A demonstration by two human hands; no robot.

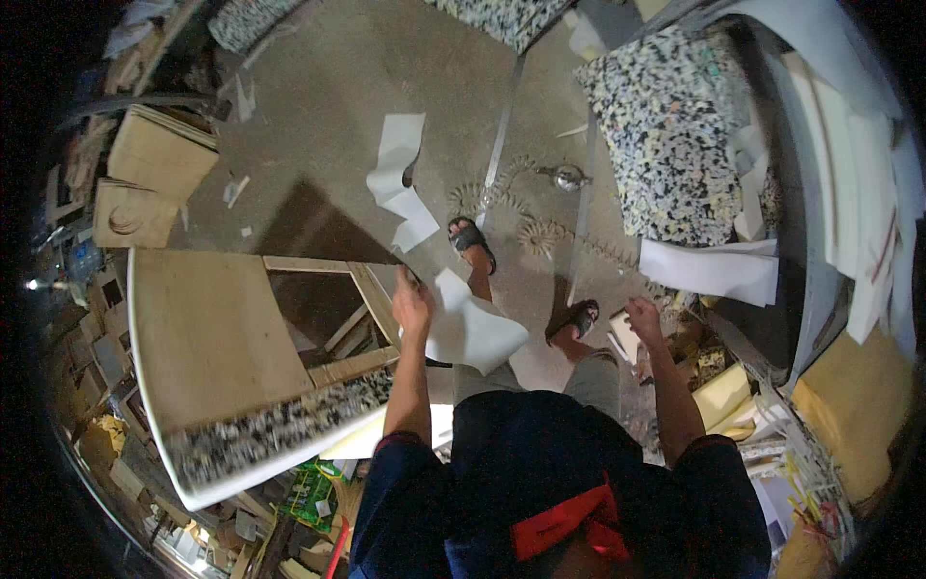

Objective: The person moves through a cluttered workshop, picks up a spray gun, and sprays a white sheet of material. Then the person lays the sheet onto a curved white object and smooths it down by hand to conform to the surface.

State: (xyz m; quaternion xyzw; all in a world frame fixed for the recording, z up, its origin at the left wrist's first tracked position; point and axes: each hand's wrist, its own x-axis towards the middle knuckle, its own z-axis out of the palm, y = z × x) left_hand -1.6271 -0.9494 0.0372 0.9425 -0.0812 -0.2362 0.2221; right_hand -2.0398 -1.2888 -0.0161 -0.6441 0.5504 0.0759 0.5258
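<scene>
My left hand [413,307] is closed at the right-hand edge of a wooden frame, gripping a thin white sheet [475,323] that hangs in a bend over my lap. The wooden frame [217,338] has a plywood panel, open gaps between its slats, a strip of speckled foam [280,425] along the near side and a white covering round its outer edge. Out to the right, my right hand [644,320] is raised with its fingers curled together; whatever they hold, if anything, is hidden. Below that hand is a small cream-coloured block [625,333].
Another white strip [400,183] lies folded on the concrete floor, near a coiled hose [540,232]. Speckled foam slabs [666,135] and white sheets [714,270] are stacked at the right. Plywood panels [164,154] stand far left, above wood scraps.
</scene>
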